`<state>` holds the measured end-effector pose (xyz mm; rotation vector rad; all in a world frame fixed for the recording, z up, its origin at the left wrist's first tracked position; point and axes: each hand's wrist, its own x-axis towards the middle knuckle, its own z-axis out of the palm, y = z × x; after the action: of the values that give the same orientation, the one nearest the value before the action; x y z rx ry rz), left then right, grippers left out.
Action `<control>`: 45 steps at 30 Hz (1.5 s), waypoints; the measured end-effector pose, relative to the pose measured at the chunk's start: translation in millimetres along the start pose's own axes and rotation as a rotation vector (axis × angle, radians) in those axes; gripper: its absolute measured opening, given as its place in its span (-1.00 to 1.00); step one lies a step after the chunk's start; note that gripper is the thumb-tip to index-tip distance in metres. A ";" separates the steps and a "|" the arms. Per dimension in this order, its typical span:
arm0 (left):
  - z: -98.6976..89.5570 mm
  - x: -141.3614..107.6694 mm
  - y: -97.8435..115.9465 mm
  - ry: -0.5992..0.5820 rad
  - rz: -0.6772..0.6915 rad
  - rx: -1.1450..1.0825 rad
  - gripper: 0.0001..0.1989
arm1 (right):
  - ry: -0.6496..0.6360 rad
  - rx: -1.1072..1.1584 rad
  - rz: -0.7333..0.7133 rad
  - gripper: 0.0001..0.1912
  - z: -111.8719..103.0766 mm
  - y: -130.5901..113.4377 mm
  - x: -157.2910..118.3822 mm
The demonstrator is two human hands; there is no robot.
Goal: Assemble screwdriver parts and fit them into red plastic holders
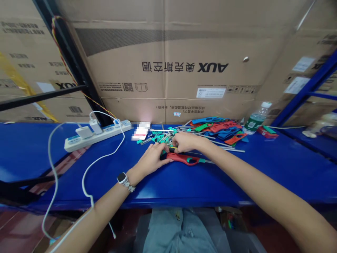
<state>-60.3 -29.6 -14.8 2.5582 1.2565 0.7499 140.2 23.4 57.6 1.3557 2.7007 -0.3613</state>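
Observation:
A red long-nosed lighter [181,158] with a teal tip piece and a thin metal rod lies on the blue tabletop, pointing right. My left hand [152,160] grips its rear end, thumb along the near side. Just above the lighter, my right hand [185,142] is closed on a small black-and-yellow tool [173,149]; its exact kind is hidden by the fingers. Behind both hands spreads a pile of metal rods and teal parts [158,135]. Red, blue, green and orange lighter shells [223,126] are heaped at its right.
A white power strip [105,135] with plugged-in chargers sits at the left, its white cable [86,168] trailing over the front edge. A water bottle [255,119] stands right of the shells beside a small red box [267,132]. Large cartons [168,45] form the back wall.

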 end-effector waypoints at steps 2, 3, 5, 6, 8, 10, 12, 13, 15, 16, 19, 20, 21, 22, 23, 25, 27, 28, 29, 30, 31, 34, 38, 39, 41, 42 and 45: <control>0.8 3.9 -0.4 -0.028 0.027 0.020 -0.72 | -0.003 0.004 -0.006 -0.86 0.0 3.3 2.5; 1.3 5.6 -0.9 -0.038 0.035 0.034 -0.73 | 0.006 0.020 -0.022 -0.86 0.5 6.4 3.1; 2.2 8.5 -2.3 -0.040 0.036 0.058 -0.73 | 0.053 0.065 -0.068 -0.87 0.5 14.1 1.9; 2.5 9.9 -3.0 -0.040 0.036 0.068 -0.73 | 0.086 0.089 -0.087 -0.87 -0.6 18.0 -0.2; 3.1 13.4 -4.5 -0.047 0.040 0.079 -0.74 | 0.164 0.140 -0.101 -0.86 -5.7 24.3 -7.6; 4.1 18.6 -5.9 -0.062 0.058 0.077 -0.75 | 0.258 0.209 -0.110 -0.82 -13.2 27.3 -17.0; 6.0 25.4 -7.1 -0.078 0.081 0.068 -0.74 | 0.422 0.323 -0.154 -0.82 -19.3 26.8 -24.9; 7.4 29.1 -7.5 -0.083 0.090 0.062 -0.73 | 0.513 0.408 -0.177 -0.81 -20.5 25.4 -27.3; 10.6 35.5 -7.8 -0.086 0.095 0.051 -0.71 | 0.653 0.620 -0.206 -0.77 -17.5 21.1 -28.0; 12.2 37.9 -7.6 -0.085 0.095 0.046 -0.70 | 0.679 0.733 -0.208 -0.73 -13.0 18.5 -26.5; 15.1 39.7 -5.8 -0.061 0.095 0.043 -0.67 | 0.666 0.962 -0.218 -0.61 8.8 10.7 -17.4; 15.3 38.8 -5.0 -0.045 0.095 0.050 -0.67 | 0.664 0.997 -0.218 -0.57 17.2 8.2 -14.0; 15.2 37.3 -4.3 -0.031 0.095 0.059 -0.66 | 0.670 1.020 -0.215 -0.54 25.1 5.9 -11.1; 15.0 35.5 -3.7 -0.020 0.093 0.066 -0.66 | 0.676 1.029 -0.215 -0.53 32.2 3.7 -8.7; 14.8 33.8 -3.3 -0.014 0.090 0.069 -0.66 | 0.679 1.032 -0.214 -0.52 38.1 1.7 -7.1; 14.8 31.1 -3.4 -0.026 0.082 0.063 -0.69 | 0.691 1.027 -0.204 -0.52 46.1 -1.2 -6.5; 15.6 30.0 -4.5 -0.043 0.075 0.049 -0.72 | 0.695 1.033 -0.200 -0.54 49.8 -2.4 -8.6; 16.1 30.0 -5.3 -0.045 0.073 0.045 -0.73 | 0.697 1.043 -0.204 -0.56 50.7 -2.4 -10.2; 16.7 30.2 -6.1 -0.042 0.073 0.043 -0.73 | 0.699 1.055 -0.212 -0.58 51.3 -2.2 -11.7; 17.2 30.5 -6.8 -0.037 0.073 0.042 -0.73 | 0.704 1.064 -0.221 -0.61 51.7 -2.0 -13.1; 17.5 30.7 -7.4 -0.032 0.071 0.039 -0.74 | 0.713 1.069 -0.225 -0.64 52.0 -1.9 -14.1; 17.2 30.7 -8.2 -0.029 0.052 0.024 -0.74 | 0.739 1.050 -0.199 -0.66 52.4 -3.9 -14.2; 15.5 30.1 -7.9 -0.027 0.054 0.012 -0.76 | 0.769 1.102 -0.114 -0.48 51.9 -8.9 -9.7; 15.3 30.1 -7.8 -0.029 0.059 0.014 -0.76 | 0.779 1.127 -0.096 -0.44 51.4 -9.4 -8.6; 15.3 30.3 -8.0 -0.033 0.061 0.020 -0.75 | 0.784 1.165 -0.093 -0.43 50.1 -9.3 -7.1; 15.5 30.4 -8.2 -0.034 0.058 0.021 -0.75 | 0.772 1.173 -0.109 -0.45 49.1 -8.7 -7.0; 16.8 30.2 -9.3 -0.032 0.048 0.008 -0.75 | 0.679 1.149 -0.169 -0.55 45.3 -6.1 -8.3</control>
<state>-42.5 0.6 -21.9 2.6048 1.1943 0.7117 139.4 1.9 16.4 1.6274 3.2381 -2.0372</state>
